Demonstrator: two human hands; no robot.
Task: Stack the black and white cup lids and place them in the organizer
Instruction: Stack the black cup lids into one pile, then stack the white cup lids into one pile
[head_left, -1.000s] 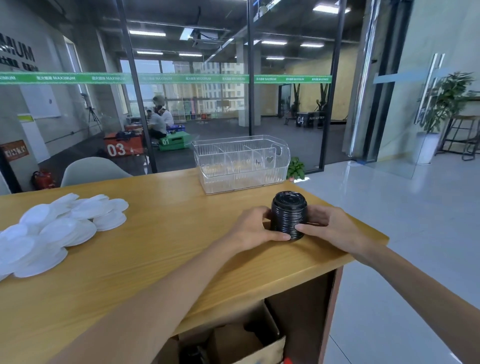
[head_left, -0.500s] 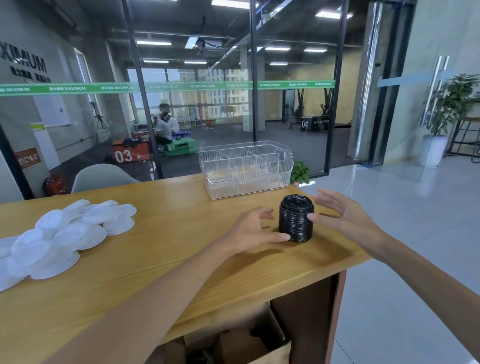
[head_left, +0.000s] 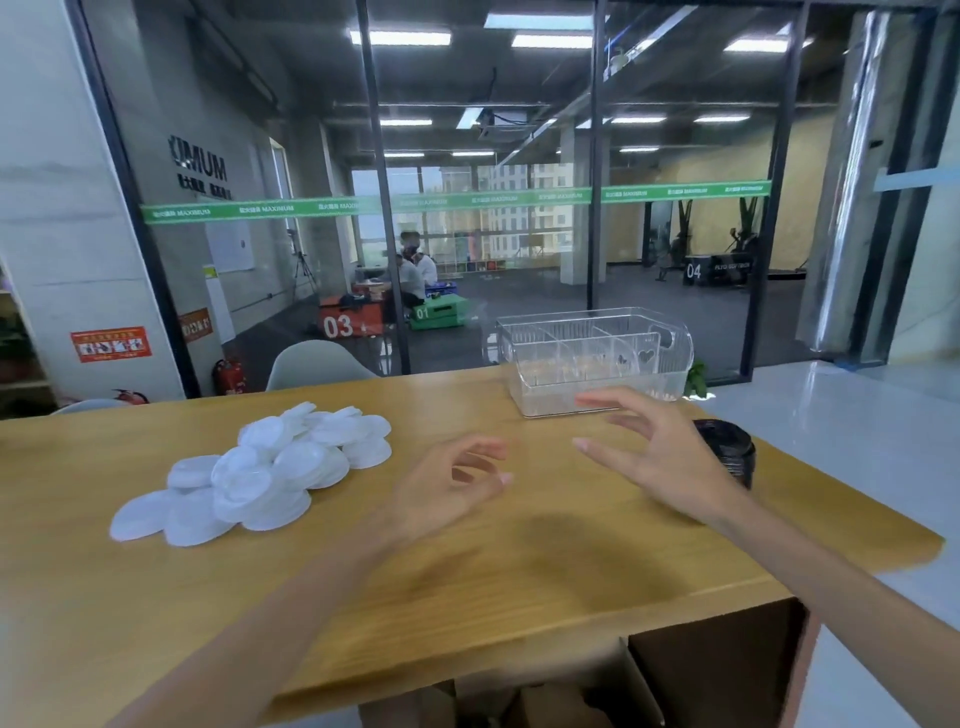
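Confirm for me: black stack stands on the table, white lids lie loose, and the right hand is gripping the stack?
Not quite. The head view shows the right hand open, beside the black stack but holding nothing. The stack does stand on the table, and the white lids lie loose.

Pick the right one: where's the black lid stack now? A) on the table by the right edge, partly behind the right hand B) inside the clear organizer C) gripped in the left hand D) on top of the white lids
A: the black lid stack stands on the table near its right edge, partly hidden by the open right hand, outside the organizer.
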